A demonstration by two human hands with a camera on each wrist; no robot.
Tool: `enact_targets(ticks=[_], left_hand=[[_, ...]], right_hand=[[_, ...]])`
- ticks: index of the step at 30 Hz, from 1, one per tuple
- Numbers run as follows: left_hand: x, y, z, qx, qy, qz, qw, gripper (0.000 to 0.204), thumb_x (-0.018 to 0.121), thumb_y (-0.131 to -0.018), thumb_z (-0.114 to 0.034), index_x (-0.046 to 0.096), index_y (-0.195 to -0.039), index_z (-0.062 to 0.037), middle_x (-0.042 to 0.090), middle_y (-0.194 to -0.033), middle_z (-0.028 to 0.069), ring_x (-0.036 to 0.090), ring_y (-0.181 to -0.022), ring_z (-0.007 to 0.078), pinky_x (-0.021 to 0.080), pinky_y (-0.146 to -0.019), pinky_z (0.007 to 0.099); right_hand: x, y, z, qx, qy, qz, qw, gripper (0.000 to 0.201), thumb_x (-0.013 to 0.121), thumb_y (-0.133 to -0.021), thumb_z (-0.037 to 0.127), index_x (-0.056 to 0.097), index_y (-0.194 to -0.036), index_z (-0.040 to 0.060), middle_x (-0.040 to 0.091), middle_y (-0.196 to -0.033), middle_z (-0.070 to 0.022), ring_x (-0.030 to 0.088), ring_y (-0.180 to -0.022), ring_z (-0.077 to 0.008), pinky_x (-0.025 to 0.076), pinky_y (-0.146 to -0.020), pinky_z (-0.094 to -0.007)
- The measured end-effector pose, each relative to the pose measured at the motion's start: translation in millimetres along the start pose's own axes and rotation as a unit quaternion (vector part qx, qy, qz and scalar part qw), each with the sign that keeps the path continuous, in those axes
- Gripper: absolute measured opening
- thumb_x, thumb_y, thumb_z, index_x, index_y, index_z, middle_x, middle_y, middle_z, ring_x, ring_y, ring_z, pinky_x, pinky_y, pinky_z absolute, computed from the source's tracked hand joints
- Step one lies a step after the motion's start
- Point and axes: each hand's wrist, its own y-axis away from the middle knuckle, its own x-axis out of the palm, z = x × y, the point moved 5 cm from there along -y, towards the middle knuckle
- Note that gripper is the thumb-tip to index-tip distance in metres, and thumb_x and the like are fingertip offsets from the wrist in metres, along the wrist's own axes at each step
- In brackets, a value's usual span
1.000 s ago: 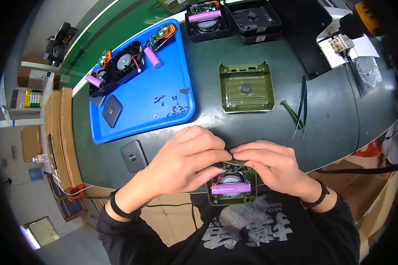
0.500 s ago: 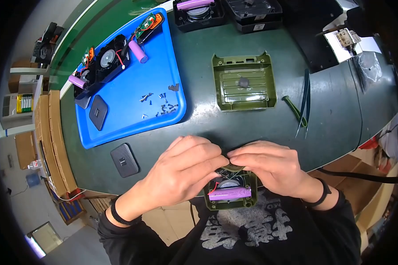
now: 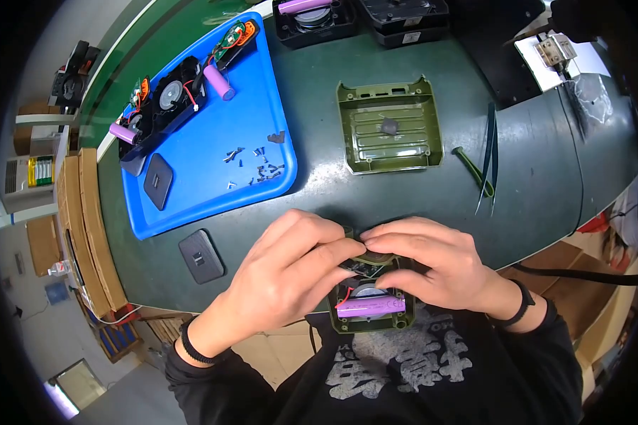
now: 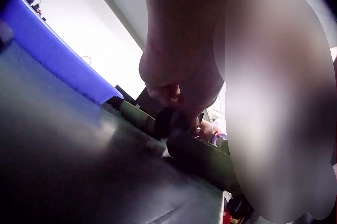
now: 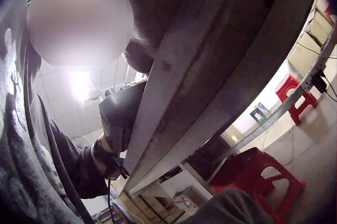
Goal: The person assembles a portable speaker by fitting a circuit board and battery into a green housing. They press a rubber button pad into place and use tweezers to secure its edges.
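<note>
In the head view, a green speaker housing (image 3: 364, 326) lies open at the table's near edge, close against the person's shirt. Inside it sit a purple cylindrical battery (image 3: 371, 306), a round speaker (image 3: 368, 291) partly hidden, and a red wire. At the housing's far end is a curved green panel (image 3: 373, 258) with a circuit board (image 3: 364, 270) under it. The left hand (image 3: 285, 263) pinches the panel's left part between curled fingers and thumb. Fingers of the right hand (image 3: 436, 263) bend over its right part, thumb below, at the housing's inner edge.
A green half-shell (image 3: 390, 152) lies beyond the hands, with tweezers (image 3: 488, 159) and a green strap-like piece (image 3: 471, 172) to its right. A blue tray (image 3: 213, 205) at left holds screws and black speaker parts. A black plate (image 3: 201, 256) lies left of the left hand.
The right thumb has dropped away from the panel toward the housing's inside. More of the circuit board shows under the panel. The head view has shifted slightly.
</note>
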Motion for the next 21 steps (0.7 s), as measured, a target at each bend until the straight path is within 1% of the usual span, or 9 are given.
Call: enact_targets(ticks=[2, 4, 8, 13, 21], left_hand=[[-0.4, 0.5, 1.6, -0.013, 0.002, -0.007, 1.000, 0.034, 0.081, -0.065, -0.010, 0.071, -0.096, -0.0032, 0.059, -0.089, 0.0072, 0.057, -0.079, 0.0249, 0.048, -0.069, 0.0355], [1.4, 0.6, 0.6, -0.018, 0.008, -0.006, 1.000, 0.033, 0.081, -0.065, -0.010, 0.071, -0.096, -0.0033, 0.059, -0.088, 0.0071, 0.057, -0.079, 0.0250, 0.048, -0.070, 0.0357], [4.3, -0.2, -1.2, -0.018, 0.012, 0.000, 1.000, 0.033, 0.081, -0.065, -0.010, 0.071, -0.096, -0.0031, 0.058, -0.088, 0.0069, 0.057, -0.078, 0.0252, 0.048, -0.070, 0.0361], [5.1, -2.5, -3.4, -0.022, 0.014, 0.011, 1.000, 0.033, 0.080, -0.064, -0.009, 0.071, -0.096, -0.0027, 0.058, -0.088, 0.0073, 0.057, -0.079, 0.0257, 0.048, -0.070, 0.0363], [7.6, -3.1, -4.0, -0.008, 0.002, 0.018, 1.000, 0.032, 0.076, -0.063, -0.007, 0.070, -0.094, -0.0014, 0.058, -0.089, 0.0086, 0.058, -0.079, 0.0266, 0.048, -0.069, 0.0371]], right_hand=[[1.1, -0.9, 0.1, 0.005, -0.007, 0.001, 1.000, 0.036, 0.077, -0.075, 0.004, 0.064, -0.109, -0.0015, 0.067, -0.108, -0.0146, 0.066, -0.095, -0.0298, 0.055, -0.080, -0.0356], [2.4, -1.9, -1.8, 0.031, -0.010, 0.006, 0.999, 0.037, 0.079, -0.071, 0.003, 0.066, -0.105, -0.0035, 0.068, -0.108, -0.0166, 0.067, -0.095, -0.0296, 0.056, -0.081, -0.0348], [4.8, -1.5, -4.2, 0.036, 0.007, 0.009, 0.999, 0.035, 0.078, -0.071, 0.002, 0.066, -0.103, -0.0037, 0.068, -0.106, -0.0164, 0.068, -0.093, -0.0291, 0.056, -0.080, -0.0352], [5.9, 1.1, -3.6, -0.004, 0.026, 0.001, 1.000, 0.033, 0.074, -0.070, 0.000, 0.066, -0.101, -0.0039, 0.068, -0.104, -0.0169, 0.068, -0.089, -0.0305, 0.056, -0.079, -0.0366], [6.4, 2.5, -1.4, -0.026, 0.034, -0.011, 0.999, 0.032, 0.071, -0.070, -0.003, 0.065, -0.101, -0.0066, 0.067, -0.102, -0.0188, 0.068, -0.088, -0.0327, 0.057, -0.078, -0.0380]])
